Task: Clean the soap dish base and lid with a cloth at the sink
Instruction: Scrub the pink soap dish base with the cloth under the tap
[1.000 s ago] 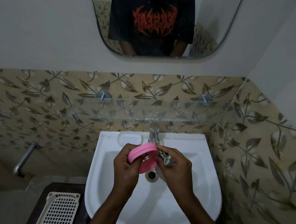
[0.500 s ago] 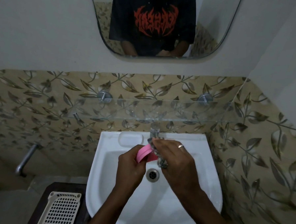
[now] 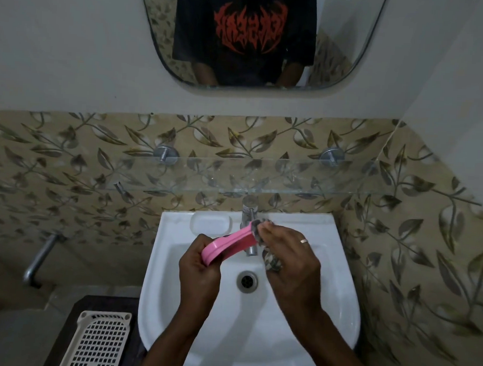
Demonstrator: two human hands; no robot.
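Note:
Over the white sink my left hand grips the near end of a pink soap dish piece, held almost edge-on and tilted up toward the tap. My right hand is closed on a grey patterned cloth. Its fingertips press the cloth against the far end of the pink piece. Part of the cloth hangs below my palm. I cannot tell whether the piece is the base or the lid.
A chrome tap stands right behind the pink piece, and the drain lies below my hands. A glass shelf juts out above the tap. A cream perforated basket sits on a dark stand left of the sink. A pipe sticks out at the left.
The pink piece has turned from facing me to nearly edge-on, pointing at the tap. My right hand has slid with the cloth to its far end.

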